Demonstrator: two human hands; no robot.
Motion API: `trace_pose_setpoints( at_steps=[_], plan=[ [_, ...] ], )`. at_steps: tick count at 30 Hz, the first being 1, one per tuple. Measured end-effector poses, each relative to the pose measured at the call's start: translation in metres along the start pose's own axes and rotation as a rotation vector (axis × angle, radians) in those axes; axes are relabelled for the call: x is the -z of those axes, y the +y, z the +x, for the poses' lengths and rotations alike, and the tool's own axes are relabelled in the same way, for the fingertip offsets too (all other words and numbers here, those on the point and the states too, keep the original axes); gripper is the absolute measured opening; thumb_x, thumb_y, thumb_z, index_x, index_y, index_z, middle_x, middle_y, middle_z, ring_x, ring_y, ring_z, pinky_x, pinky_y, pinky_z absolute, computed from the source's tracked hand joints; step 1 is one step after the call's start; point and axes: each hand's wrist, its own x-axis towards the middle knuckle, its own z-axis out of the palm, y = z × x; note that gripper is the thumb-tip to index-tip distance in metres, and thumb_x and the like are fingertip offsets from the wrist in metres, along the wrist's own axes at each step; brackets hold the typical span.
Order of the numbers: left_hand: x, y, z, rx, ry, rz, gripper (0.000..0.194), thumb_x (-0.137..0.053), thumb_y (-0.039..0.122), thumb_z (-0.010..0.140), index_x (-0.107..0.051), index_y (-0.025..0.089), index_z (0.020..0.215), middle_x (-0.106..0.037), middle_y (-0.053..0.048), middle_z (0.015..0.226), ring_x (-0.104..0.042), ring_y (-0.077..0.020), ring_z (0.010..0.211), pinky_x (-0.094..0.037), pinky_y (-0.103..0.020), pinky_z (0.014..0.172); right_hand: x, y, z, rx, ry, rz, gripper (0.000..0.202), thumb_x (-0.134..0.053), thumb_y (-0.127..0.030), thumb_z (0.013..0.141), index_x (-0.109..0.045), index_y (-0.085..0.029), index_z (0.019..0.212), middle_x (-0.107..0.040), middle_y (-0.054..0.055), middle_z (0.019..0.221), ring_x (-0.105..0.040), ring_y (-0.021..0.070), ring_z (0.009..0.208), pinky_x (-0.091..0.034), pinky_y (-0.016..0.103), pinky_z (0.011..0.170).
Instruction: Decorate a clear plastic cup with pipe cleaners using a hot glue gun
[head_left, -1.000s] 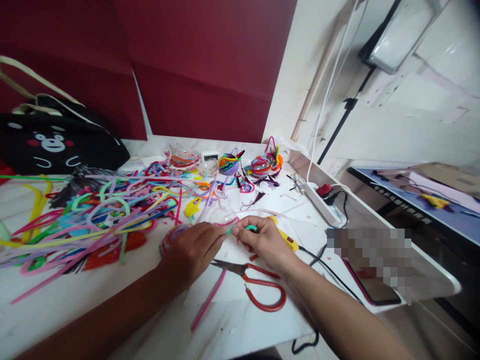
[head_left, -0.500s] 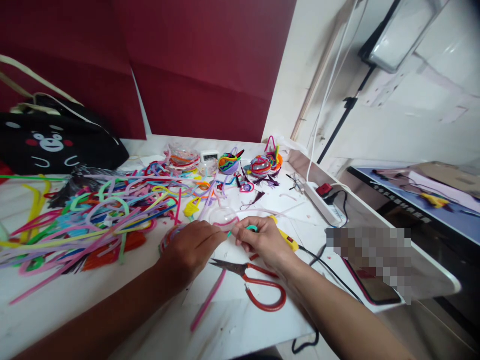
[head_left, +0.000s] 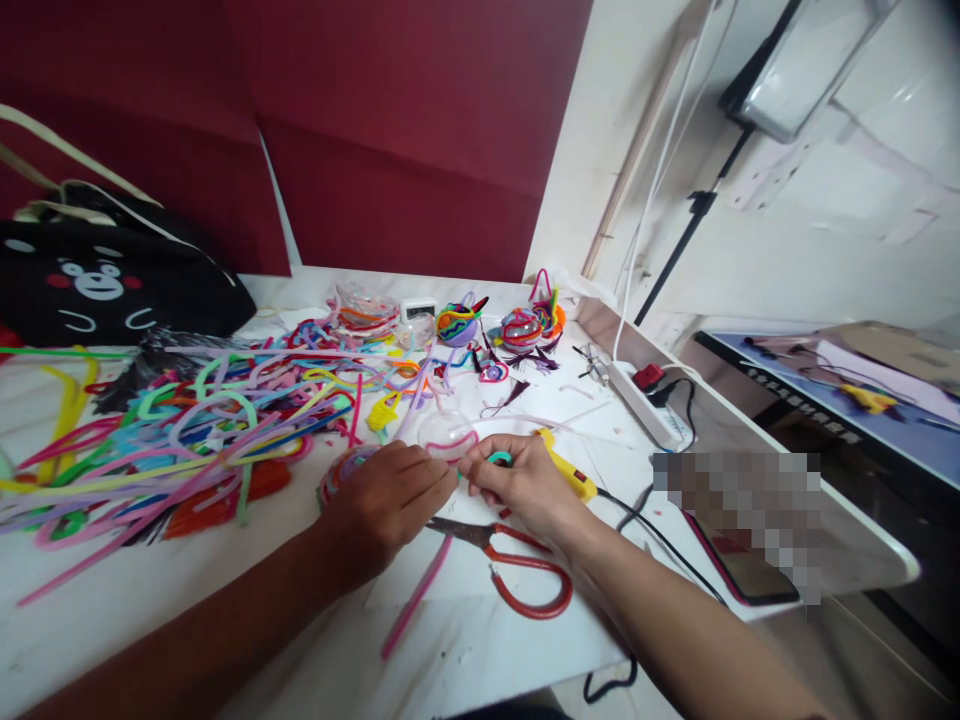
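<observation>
Both my hands meet over the white table, fingertips close together. A short green pipe cleaner (head_left: 500, 457) curls out of the pinch of my right hand (head_left: 517, 478). Closed fingers of my left hand (head_left: 401, 490) reach the same strip's other end; what exactly lies between them is mostly hidden. Just beyond the fingertips sits a clear plastic ball (head_left: 444, 430) with a pink strip curved on it. Partly behind my left hand is a ball wrapped in coloured strips (head_left: 341, 472). Red-handled scissors (head_left: 529, 580) lie below the hands, beside a pink pipe cleaner (head_left: 418, 595).
A tangled heap of pipe cleaners (head_left: 217, 420) covers the left side, near a black bag (head_left: 97, 285). Decorated balls (head_left: 459, 325) stand at the back. A yellow glue gun (head_left: 574, 478) with its cord, a power strip (head_left: 646, 410) and a phone (head_left: 739, 560) are at right.
My fingertips have drawn slightly closer together, and my left hand has shifted a little right, now covering the scissor tips. The green pipe cleaner remains in the right hand's pinch.
</observation>
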Motion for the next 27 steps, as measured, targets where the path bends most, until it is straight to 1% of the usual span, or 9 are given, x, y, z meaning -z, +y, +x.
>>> trace_pose_setpoints(
  at_steps=[5, 8, 11, 14, 18, 20, 22, 24, 27],
  plan=[
    [-0.001, 0.0, 0.0, -0.027, -0.009, -0.012, 0.019, -0.047, 0.011, 0.094, -0.064, 0.014, 0.102, -0.073, -0.008, 0.088, -0.065, -0.0194, 0.082, -0.051, -0.034, 0.07, -0.001, 0.001, 0.0, -0.017, -0.006, -0.044, 0.023, -0.078, -0.033, 0.061, -0.063, -0.016, 0.065, -0.057, -0.005, 0.049, -0.04, 0.0052, 0.041, -0.03, 0.02, 0.042],
    [-0.004, -0.002, -0.004, -0.016, -0.009, -0.015, 0.019, -0.048, 0.011, 0.094, -0.063, 0.015, 0.105, -0.073, -0.008, 0.092, -0.066, -0.0193, 0.084, -0.051, -0.034, 0.071, 0.001, 0.003, 0.002, -0.007, -0.028, -0.039, 0.026, -0.08, -0.035, 0.061, -0.063, -0.015, 0.066, -0.059, -0.004, 0.051, -0.041, 0.0052, 0.042, -0.031, 0.02, 0.044],
    [-0.007, -0.005, -0.006, 0.105, 0.017, -0.018, 0.017, -0.052, 0.01, 0.092, -0.064, 0.016, 0.101, -0.072, -0.007, 0.089, -0.065, -0.0175, 0.079, -0.052, -0.032, 0.071, 0.009, 0.005, 0.005, 0.051, -0.066, 0.003, 0.029, -0.082, -0.033, 0.061, -0.065, -0.015, 0.075, -0.06, -0.004, 0.057, -0.044, 0.0051, 0.046, -0.03, 0.019, 0.045],
    [-0.007, -0.008, -0.004, 0.239, 0.028, -0.01, 0.012, -0.055, 0.012, 0.091, -0.065, 0.016, 0.093, -0.071, -0.005, 0.083, -0.066, -0.0152, 0.076, -0.053, -0.028, 0.072, 0.018, 0.005, 0.01, 0.103, -0.08, 0.07, 0.04, -0.084, -0.032, 0.06, -0.064, -0.016, 0.091, -0.063, -0.005, 0.064, -0.046, 0.0052, 0.048, -0.03, 0.019, 0.046],
    [-0.003, -0.011, 0.001, 0.288, 0.019, 0.002, 0.012, -0.054, 0.014, 0.093, -0.065, 0.015, 0.09, -0.071, -0.005, 0.083, -0.067, -0.0147, 0.079, -0.052, -0.025, 0.075, 0.026, 0.002, 0.014, 0.136, -0.02, 0.08, 0.049, -0.083, -0.031, 0.06, -0.06, -0.016, 0.101, -0.065, -0.003, 0.069, -0.052, 0.0083, 0.053, -0.035, 0.021, 0.049],
    [-0.001, -0.013, 0.002, 0.295, 0.009, 0.001, 0.014, -0.052, 0.017, 0.094, -0.065, 0.016, 0.089, -0.071, -0.005, 0.083, -0.067, -0.0153, 0.079, -0.052, -0.026, 0.073, 0.029, 0.004, 0.016, 0.149, -0.002, 0.074, 0.047, -0.081, -0.032, 0.062, -0.06, -0.016, 0.101, -0.064, -0.003, 0.071, -0.052, 0.0092, 0.054, -0.038, 0.022, 0.051],
    [0.0, -0.016, 0.001, 0.3, -0.019, -0.002, 0.017, -0.049, 0.02, 0.096, -0.065, 0.017, 0.089, -0.072, -0.005, 0.084, -0.066, -0.0159, 0.079, -0.051, -0.028, 0.072, 0.032, 0.007, 0.019, 0.188, 0.02, 0.019, 0.041, -0.078, -0.032, 0.065, -0.062, -0.017, 0.099, -0.063, -0.002, 0.072, -0.051, 0.0097, 0.056, -0.039, 0.024, 0.053],
    [-0.001, -0.02, -0.002, 0.302, -0.044, -0.007, 0.019, -0.047, 0.021, 0.097, -0.065, 0.017, 0.09, -0.072, -0.004, 0.085, -0.066, -0.0166, 0.08, -0.049, -0.03, 0.074, 0.036, 0.012, 0.023, 0.267, 0.068, -0.124, 0.031, -0.074, -0.032, 0.07, -0.064, -0.017, 0.096, -0.062, -0.001, 0.073, -0.051, 0.0105, 0.059, -0.039, 0.024, 0.055],
    [-0.003, -0.027, -0.007, 0.306, -0.099, -0.005, 0.019, -0.047, 0.019, 0.095, -0.066, 0.019, 0.091, -0.072, -0.004, 0.087, -0.064, -0.0185, 0.082, -0.044, -0.035, 0.078, 0.04, 0.019, 0.028, 0.397, 0.14, -0.413, 0.016, -0.065, -0.027, 0.078, -0.067, -0.018, 0.091, -0.064, 0.001, 0.078, -0.054, 0.0128, 0.067, -0.04, 0.025, 0.059]
  ],
)
